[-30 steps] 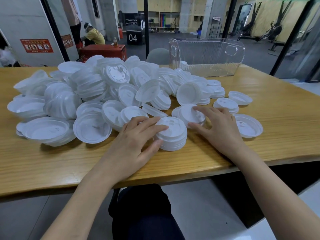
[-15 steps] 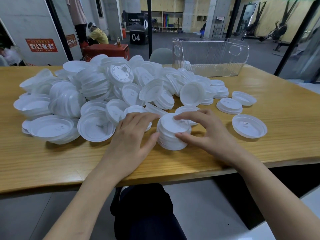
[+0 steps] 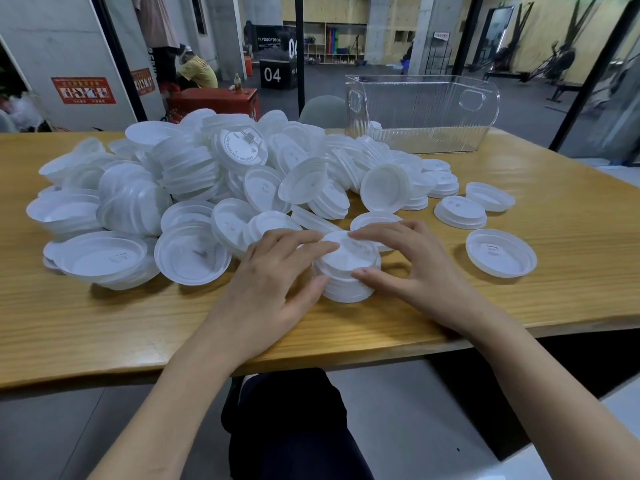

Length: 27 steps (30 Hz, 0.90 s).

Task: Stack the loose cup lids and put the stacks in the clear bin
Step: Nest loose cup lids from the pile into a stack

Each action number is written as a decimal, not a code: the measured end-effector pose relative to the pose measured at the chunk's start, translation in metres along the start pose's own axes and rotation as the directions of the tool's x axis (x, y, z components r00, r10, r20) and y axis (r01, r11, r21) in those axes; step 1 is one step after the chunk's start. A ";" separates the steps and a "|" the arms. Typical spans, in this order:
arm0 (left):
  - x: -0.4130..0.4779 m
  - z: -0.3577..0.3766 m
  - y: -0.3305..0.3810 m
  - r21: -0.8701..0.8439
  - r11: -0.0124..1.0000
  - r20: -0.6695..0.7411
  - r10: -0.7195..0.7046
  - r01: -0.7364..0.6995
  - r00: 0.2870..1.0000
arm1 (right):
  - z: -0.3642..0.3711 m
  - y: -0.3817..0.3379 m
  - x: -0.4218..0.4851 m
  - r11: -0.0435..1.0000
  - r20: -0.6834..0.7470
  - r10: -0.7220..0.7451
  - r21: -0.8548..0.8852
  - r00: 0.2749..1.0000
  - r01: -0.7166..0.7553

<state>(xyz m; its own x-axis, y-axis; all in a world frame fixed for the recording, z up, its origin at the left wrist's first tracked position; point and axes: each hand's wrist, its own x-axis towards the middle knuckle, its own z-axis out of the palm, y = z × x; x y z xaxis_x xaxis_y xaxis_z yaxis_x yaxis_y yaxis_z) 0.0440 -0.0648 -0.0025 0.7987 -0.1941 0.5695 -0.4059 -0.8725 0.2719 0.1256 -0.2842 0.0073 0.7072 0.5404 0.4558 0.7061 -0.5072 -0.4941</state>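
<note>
Lid stack [image 3: 346, 262]; black box [image 3: 273, 73] ("04")

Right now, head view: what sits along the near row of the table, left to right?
Front row: nested upturned lids → single upturned lid → left hand → lid stack, held between both hands → right hand → lone upturned lid.
</note>
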 end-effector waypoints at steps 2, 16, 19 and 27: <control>0.000 0.001 -0.001 -0.020 1.000 0.017 0.017 -0.016 1.000 | -0.006 0.009 0.003 1.000 -0.090 0.018 0.005 0.996 -0.017; 0.000 0.002 -0.003 -0.080 0.997 0.023 0.026 -0.024 0.999 | -0.010 0.045 0.007 0.962 -0.198 0.004 -0.269 0.980 -0.058; 0.001 0.002 -0.003 -0.083 0.996 0.027 0.023 -0.021 0.999 | -0.021 0.036 0.003 0.985 -0.247 0.148 0.119 0.958 -0.122; 0.000 0.002 -0.003 -0.082 0.996 0.033 0.020 -0.018 0.999 | -0.024 0.036 -0.002 0.954 -0.310 0.296 0.059 0.903 -0.293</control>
<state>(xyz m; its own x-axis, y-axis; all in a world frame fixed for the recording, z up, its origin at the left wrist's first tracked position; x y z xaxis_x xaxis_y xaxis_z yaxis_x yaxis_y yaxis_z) 0.0465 -0.0631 -0.0049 0.8043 -0.2264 0.5494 -0.4551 -0.8292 0.3246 0.1506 -0.3200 0.0063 0.8592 0.1293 0.4950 0.4644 -0.6030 -0.6486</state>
